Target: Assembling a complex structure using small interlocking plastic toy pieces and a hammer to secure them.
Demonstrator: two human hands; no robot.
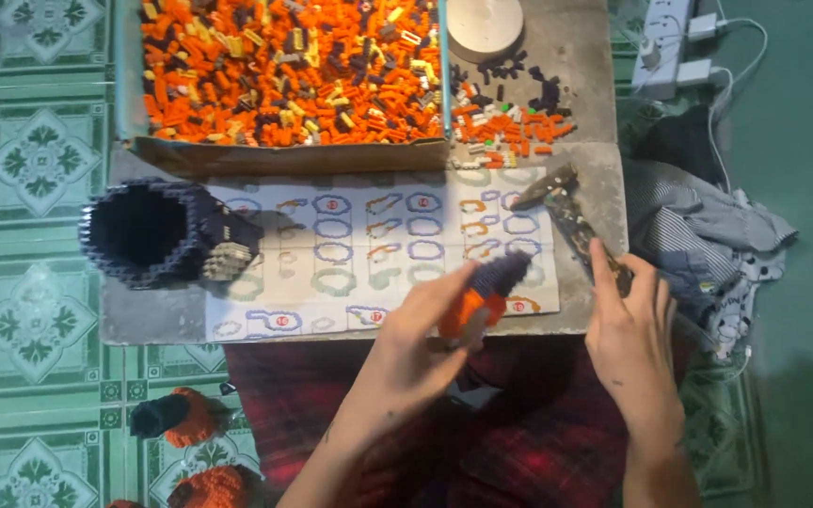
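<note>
Two hands: left hand (pixel 425 325) grips one orange-and-navy brick piece (pixel 484 292); right hand (pixel 630 325) touches one tool (pixel 581 230).

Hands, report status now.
Left hand gripping orange-and-dark brick piece. Right hand on long tool. Instruction sheet beneath; nothing blocking.

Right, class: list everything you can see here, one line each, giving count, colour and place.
Tray of small bricks: one, mostly orange, top.
Loose bricks: one pile, orange and dark, right of tray.
Instruction sheet: one, white, centre.
Hollow brick model: one, dark, left.
Round lid: one, white, top.
Power strip: one, white, top right.
Left hand: holds an orange and dark brick piece.
Right hand: touching a dark tool.
</note>
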